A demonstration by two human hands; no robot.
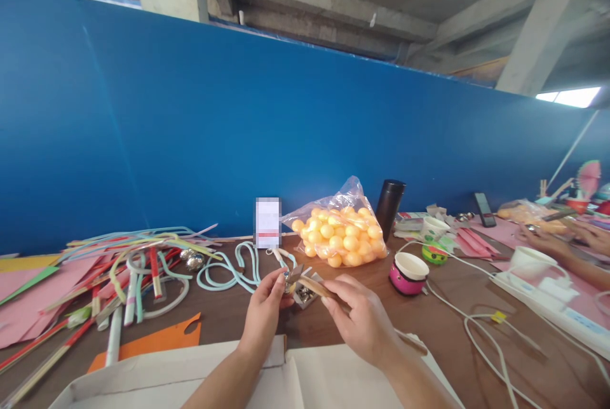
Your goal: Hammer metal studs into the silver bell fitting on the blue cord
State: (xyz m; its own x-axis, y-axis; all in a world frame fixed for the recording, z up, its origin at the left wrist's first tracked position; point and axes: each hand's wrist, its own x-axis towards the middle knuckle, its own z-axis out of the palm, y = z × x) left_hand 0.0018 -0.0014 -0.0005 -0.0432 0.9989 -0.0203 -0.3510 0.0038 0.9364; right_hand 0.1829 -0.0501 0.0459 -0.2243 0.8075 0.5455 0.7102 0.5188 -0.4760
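Head view: pinching a small shiny piece between thumb and fingertips of the left hand, probably to steady it at the metal end of the tool; being too small there to identify. Gripping a brown-handled tool in the right hand, with fingers narrowed round the handle, likely for fine control. Holding both close together beside a small box of shiny metal pieces, presumably placed there for short reach. Extending forearms above a white sheet, perhaps laid as a work surface; cannot tell about contact. Moving outward, noting a clear bag of orange balls behind the box, possibly bagged against rolling; pale-blue tubing looping to the left; a pink-wrapped cup standing upright to the right; and, farther right, another person's hands.
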